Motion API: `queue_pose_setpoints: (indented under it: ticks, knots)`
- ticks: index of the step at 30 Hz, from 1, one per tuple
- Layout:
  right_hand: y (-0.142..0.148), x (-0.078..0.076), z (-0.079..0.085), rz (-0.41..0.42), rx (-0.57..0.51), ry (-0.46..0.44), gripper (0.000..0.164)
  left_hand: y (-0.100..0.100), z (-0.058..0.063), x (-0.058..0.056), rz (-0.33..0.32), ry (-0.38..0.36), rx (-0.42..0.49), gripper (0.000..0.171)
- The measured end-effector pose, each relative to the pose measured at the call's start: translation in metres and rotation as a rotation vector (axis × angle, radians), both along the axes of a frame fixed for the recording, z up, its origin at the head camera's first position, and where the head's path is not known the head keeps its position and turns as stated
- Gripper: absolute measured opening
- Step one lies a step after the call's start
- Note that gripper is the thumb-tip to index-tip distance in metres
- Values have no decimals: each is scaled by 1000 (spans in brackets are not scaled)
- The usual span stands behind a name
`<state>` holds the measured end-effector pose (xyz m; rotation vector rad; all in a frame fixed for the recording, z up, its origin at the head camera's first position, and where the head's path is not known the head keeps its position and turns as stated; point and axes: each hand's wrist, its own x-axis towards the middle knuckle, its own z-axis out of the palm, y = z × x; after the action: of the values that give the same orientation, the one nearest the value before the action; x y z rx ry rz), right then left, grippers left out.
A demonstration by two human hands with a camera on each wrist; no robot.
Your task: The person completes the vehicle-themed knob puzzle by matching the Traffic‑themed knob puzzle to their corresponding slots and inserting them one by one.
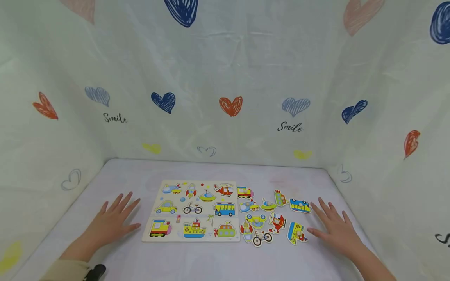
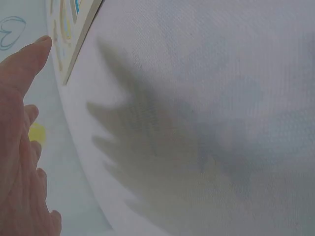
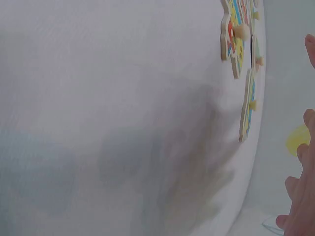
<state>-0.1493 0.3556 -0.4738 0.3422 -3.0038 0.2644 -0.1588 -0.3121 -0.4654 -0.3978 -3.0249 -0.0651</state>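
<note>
My left hand (image 1: 111,221) is spread with straight fingers over the table, left of a wooden puzzle board (image 1: 172,239) printed with vehicles. Its thumb points toward the board's left edge, and it holds nothing. On the other side my right hand (image 1: 335,230), also spread and holding nothing, is beside the loose puzzle pieces. Closest to it are the ship piece (image 1: 296,233) and the blue bus piece (image 1: 300,205). Farther left lie the helicopter piece (image 1: 277,222), the bicycle piece (image 1: 261,238) and the yellow car piece (image 1: 256,221). Wooden knobs (image 3: 241,32) stick up from the pieces in the right wrist view.
Along the board's right edge lie the train piece (image 1: 244,192), airplane piece (image 1: 249,206) and rocket piece (image 1: 247,232). The saucer piece (image 1: 268,205) and submarine piece (image 1: 280,198) are near them. A heart-patterned curtain (image 1: 260,70) surrounds the white table (image 1: 168,261).
</note>
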Motion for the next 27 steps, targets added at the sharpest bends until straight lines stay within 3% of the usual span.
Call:
queue_pose_setpoints:
  ticks: [9,20,27]
  knots:
    - [-39,-16,5,68,-76,-39,85,6,3,-7,-19,0,9,79]
    - [-76,-25,0,114,-78,-47,89,20,-6,-23,-15,-32,66,83]
    - [-94,-34,1,87,-234,-106,88,27,-6,-32,14,-75,129,84]
